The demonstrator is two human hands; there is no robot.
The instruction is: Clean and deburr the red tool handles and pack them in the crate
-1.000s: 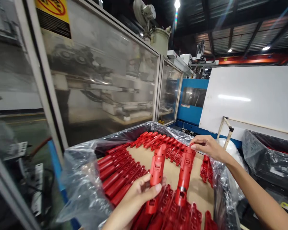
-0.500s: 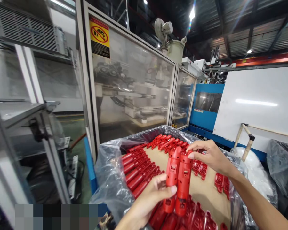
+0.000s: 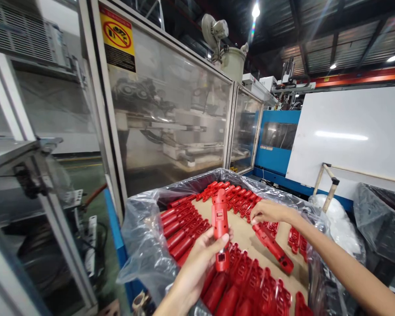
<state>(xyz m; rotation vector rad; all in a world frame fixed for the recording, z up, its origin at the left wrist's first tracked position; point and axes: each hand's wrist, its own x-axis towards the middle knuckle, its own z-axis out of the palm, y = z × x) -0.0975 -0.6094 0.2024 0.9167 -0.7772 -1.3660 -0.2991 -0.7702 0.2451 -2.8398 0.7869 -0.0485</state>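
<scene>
My left hand (image 3: 204, 250) is wrapped round one red plastic housing (image 3: 220, 215), a long tube-like part with a square cut-out, held upright above the bin. My right hand (image 3: 266, 213) pinches the end of a second red housing (image 3: 272, 246), which slants down to the right over the brown cardboard sheet (image 3: 242, 226). Rows of like red parts (image 3: 181, 232) lie along the sides of the bin. More of them (image 3: 250, 281) lie at the near side, partly behind my left hand.
Clear plastic liner (image 3: 145, 228) covers the bin's walls. Beyond it stands a framed transparent guard (image 3: 171, 114) with a yellow warning sign (image 3: 117, 37). On the right are a pipe frame (image 3: 329, 184), white bagged material (image 3: 339, 224) and a dark lined container (image 3: 382, 219).
The two red housings, side by side before, are now apart. My right hand has lowered one toward the cardboard on the right; my left hand keeps the other. The view has shifted slightly right.
</scene>
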